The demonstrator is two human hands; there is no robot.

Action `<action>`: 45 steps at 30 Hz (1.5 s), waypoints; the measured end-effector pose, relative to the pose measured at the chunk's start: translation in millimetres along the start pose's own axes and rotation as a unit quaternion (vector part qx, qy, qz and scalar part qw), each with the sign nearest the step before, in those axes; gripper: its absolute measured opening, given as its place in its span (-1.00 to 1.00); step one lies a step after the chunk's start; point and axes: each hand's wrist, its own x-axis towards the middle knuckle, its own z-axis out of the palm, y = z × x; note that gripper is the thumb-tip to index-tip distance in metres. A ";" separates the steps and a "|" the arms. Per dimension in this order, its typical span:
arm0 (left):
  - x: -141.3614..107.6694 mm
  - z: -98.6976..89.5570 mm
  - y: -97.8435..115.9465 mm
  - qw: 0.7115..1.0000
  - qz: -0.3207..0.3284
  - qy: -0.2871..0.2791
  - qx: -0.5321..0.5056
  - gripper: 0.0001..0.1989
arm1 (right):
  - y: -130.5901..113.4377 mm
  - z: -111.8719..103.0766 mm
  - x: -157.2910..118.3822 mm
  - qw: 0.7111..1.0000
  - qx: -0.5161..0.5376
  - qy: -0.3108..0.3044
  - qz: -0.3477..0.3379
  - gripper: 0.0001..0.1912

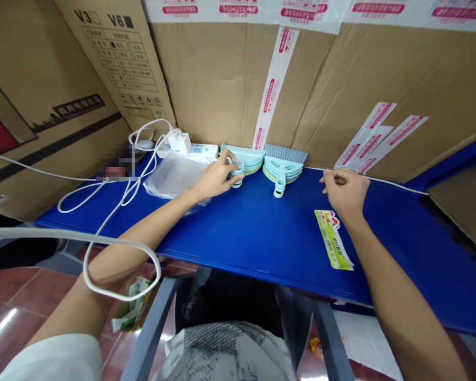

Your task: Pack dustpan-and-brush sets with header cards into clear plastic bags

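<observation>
My left hand [219,175] reaches to a stack of pale green and blue dustpans [249,157], its curled fingers at the handles. Beside that stack, on the right, lies a pile of small brushes [282,168] with grey-blue bristles, handles toward me. My right hand [346,191] is closed above the right part of the blue table; whatever its fingers may hold is hidden. A yellow-green printed card [333,239] lies just below it. Clear plastic bags [176,175] lie flat left of the dustpans, partly behind my left hand.
A white power strip [204,151] with plugs sits against the cardboard wall [218,79]. White cables [122,203] loop over the left side of the blue table [257,233], and one hangs across my left forearm. Below the front edge are grey chair arms.
</observation>
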 end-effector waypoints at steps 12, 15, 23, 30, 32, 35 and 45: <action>1.4 6.1 -4.8 0.995 0.012 0.093 -0.039 -0.60 | -0.4 -0.1 -0.9 1.000 -0.009 -0.011 -0.004 -0.65; 2.9 3.8 -8.1 0.991 0.025 0.125 -0.038 -0.59 | -0.8 -0.1 -1.3 1.000 -0.016 -0.020 -0.002 -0.64; 7.6 -24.9 -12.2 0.973 0.063 0.219 0.021 -0.68 | 3.6 -1.8 -0.2 1.000 -0.013 -0.023 0.004 -0.63; -9.0 -81.2 39.8 0.932 0.083 0.343 0.085 -0.73 | -4.5 -2.7 -1.3 0.999 0.004 -0.043 0.004 -0.62; -28.3 -85.2 77.9 0.926 0.146 0.337 0.086 -0.78 | -5.8 -2.0 -0.8 0.998 0.009 -0.053 -0.010 -0.64; -62.7 -71.9 138.2 0.939 0.212 0.264 0.058 -0.88 | -2.3 -2.2 1.4 0.999 0.013 -0.050 -0.017 -0.65; -105.8 7.1 214.2 0.953 0.275 0.122 -0.017 -0.69 | 16.5 -8.5 7.5 0.997 0.014 -0.038 0.059 -0.60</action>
